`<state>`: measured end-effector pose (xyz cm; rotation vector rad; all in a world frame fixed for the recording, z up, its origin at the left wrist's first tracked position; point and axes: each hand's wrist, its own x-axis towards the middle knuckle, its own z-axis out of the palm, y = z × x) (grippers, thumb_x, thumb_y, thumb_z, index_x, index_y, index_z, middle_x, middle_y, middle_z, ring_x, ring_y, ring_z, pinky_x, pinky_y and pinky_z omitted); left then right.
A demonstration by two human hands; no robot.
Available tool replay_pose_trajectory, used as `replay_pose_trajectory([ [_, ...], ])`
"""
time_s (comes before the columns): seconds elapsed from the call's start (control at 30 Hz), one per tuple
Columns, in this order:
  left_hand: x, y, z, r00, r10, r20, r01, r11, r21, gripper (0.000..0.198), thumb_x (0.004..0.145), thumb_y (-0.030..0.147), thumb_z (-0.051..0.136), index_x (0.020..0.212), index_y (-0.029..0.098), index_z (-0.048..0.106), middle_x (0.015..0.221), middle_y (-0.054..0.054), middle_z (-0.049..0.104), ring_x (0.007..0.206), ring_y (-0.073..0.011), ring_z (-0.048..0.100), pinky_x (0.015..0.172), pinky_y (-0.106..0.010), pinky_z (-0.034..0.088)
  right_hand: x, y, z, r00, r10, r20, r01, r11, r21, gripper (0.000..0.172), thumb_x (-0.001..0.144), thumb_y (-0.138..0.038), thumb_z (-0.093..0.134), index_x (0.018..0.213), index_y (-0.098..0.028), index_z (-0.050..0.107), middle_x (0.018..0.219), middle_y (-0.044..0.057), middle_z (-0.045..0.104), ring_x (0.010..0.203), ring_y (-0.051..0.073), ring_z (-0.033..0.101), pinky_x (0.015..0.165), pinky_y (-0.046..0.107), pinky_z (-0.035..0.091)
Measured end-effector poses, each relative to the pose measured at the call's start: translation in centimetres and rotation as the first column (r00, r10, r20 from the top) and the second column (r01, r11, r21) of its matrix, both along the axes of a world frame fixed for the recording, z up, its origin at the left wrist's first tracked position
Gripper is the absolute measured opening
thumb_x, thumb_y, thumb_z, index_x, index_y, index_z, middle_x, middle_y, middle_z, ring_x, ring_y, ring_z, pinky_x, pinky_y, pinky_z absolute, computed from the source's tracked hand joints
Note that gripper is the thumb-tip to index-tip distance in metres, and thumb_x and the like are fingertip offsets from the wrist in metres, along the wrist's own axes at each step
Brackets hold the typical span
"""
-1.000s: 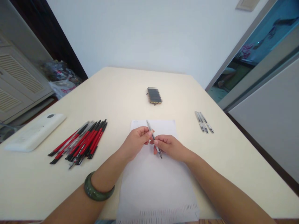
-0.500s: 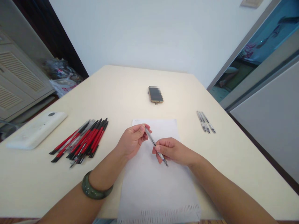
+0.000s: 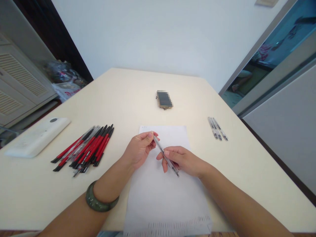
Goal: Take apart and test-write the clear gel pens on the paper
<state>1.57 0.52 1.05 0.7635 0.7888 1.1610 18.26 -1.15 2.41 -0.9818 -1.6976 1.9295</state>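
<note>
A clear pen (image 3: 170,162) with a dark end slants between my two hands, over a white sheet of paper (image 3: 168,197). My left hand (image 3: 140,148) pinches its upper tip between thumb and fingers; a green bangle circles that wrist. Around the barrel lower down, the thumb and fingers of my right hand (image 3: 182,160) are closed. Rows of short pen strokes line the sheet's near edge. Left of the paper lies a pile of red and black pens (image 3: 89,149), mixed with several clear ones. Three clear pens (image 3: 217,129) rest side by side on the right.
A white rounded slab-like object (image 3: 37,138) lies at the table's left edge. Further back on the table (image 3: 128,95) is a dark pixelated object (image 3: 164,99). A white wall stands behind the table, and plastic bags (image 3: 66,82) sit on the floor at left.
My right hand's fingers have shifted slightly on the pen, and its lower end has moved a little to the right. My left hand keeps its pinch at the upper tip.
</note>
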Motion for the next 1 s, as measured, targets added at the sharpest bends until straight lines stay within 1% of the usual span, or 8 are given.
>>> replay_pose_trajectory([
  [0.1,0.0,-0.02,-0.08,1.0,0.006,0.0,-0.006,1.0,0.006,0.017,0.073,0.028,0.058,0.075,0.012,0.06,0.07,-0.002,0.057,0.058,-0.0061,0.047,0.058,-0.02,0.038,0.08,0.08,-0.26,0.998,-0.067,0.006,0.067,0.997,-0.039,0.026,0.074,-0.04,0.051,0.072,-0.014,0.049,0.06,-0.001,0.054,0.042,0.004,0.032,0.04,0.018,0.023],
  [0.17,-0.04,-0.02,-0.11,1.0,0.007,0.002,-0.007,1.0,0.007,0.017,0.073,0.028,0.057,0.075,0.012,0.06,0.07,-0.002,0.057,0.058,-0.0061,0.047,0.058,-0.02,0.038,0.08,0.12,-0.43,0.995,-0.099,-0.005,0.099,0.994,-0.05,0.028,0.069,-0.04,0.057,0.07,-0.014,0.047,0.059,-0.002,0.052,0.043,0.004,0.033,0.04,0.017,0.023],
  [0.33,-0.11,0.02,-0.07,1.0,0.005,0.001,-0.005,1.0,0.003,0.017,0.074,0.028,0.056,0.075,0.012,0.059,0.068,-0.002,0.057,0.059,-0.0072,0.048,0.059,-0.021,0.039,-0.01,0.16,-0.45,0.994,-0.079,-0.073,0.07,0.991,-0.118,0.033,0.081,-0.042,0.038,0.086,-0.013,0.052,0.063,0.002,0.056,0.041,0.004,0.025,0.038,0.018,0.019],
  [0.53,0.02,-0.04,-0.11,1.0,0.001,-0.008,-0.001,1.0,0.013,0.016,0.074,0.027,0.056,0.076,0.011,0.059,0.07,-0.003,0.057,0.059,-0.007,0.048,0.059,-0.021,0.038,0.07,0.22,-0.59,0.992,-0.101,-0.073,0.095,0.993,-0.076,0.026,0.074,-0.039,0.052,0.076,-0.014,0.049,0.061,-0.002,0.053,0.041,0.003,0.027,0.038,0.018,0.018],
  [0.7,0.0,-0.05,-0.15,1.0,-0.012,-0.012,0.012,1.0,0.016,0.017,0.075,0.027,0.055,0.077,0.011,0.058,0.069,-0.003,0.056,0.058,-0.0081,0.047,0.059,-0.023,0.039,-0.11,0.23,-0.6,0.989,-0.086,-0.117,0.069,0.988,-0.138,0.031,0.081,-0.041,0.039,0.084,-0.013,0.051,0.062,0.001,0.055,0.041,0.004,0.023,0.038,0.019,0.016],
  [0.8,-0.01,-0.03,-0.13,1.0,-0.004,-0.015,0.004,1.0,0.015,0.017,0.074,0.027,0.056,0.076,0.011,0.059,0.07,-0.003,0.056,0.059,-0.008,0.047,0.059,-0.022,0.039,-0.12,0.3,-0.6,0.99,-0.095,-0.105,0.082,0.99,-0.116,0.024,0.077,-0.038,0.047,0.081,-0.014,0.05,0.061,-0.002,0.052,0.04,0.003,0.025,0.038,0.019,0.016],
  [0.87,-0.01,-0.04,-0.12,1.0,-0.004,-0.012,0.004,1.0,0.011,0.017,0.073,0.028,0.057,0.076,0.011,0.059,0.07,-0.003,0.056,0.059,-0.0078,0.048,0.059,-0.022,0.039,-0.1,0.32,-0.6,0.99,-0.097,-0.104,0.087,0.991,-0.1,0.023,0.074,-0.037,0.052,0.079,-0.015,0.048,0.061,-0.003,0.051,0.04,0.002,0.024,0.037,0.018,0.015],
  [1.0,0.02,-0.09,-0.11,1.0,-0.013,-0.009,0.013,1.0,0.004,0.019,0.072,0.03,0.058,0.076,0.011,0.059,0.068,-0.003,0.057,0.056,-0.0085,0.047,0.057,-0.023,0.039,-0.12,0.25,-0.5,0.991,-0.065,-0.113,0.053,0.993,-0.11,0.029,0.079,-0.041,0.042,0.084,-0.013,0.051,0.065,0.0,0.055,0.04,0.003,0.023,0.037,0.019,0.015],
])
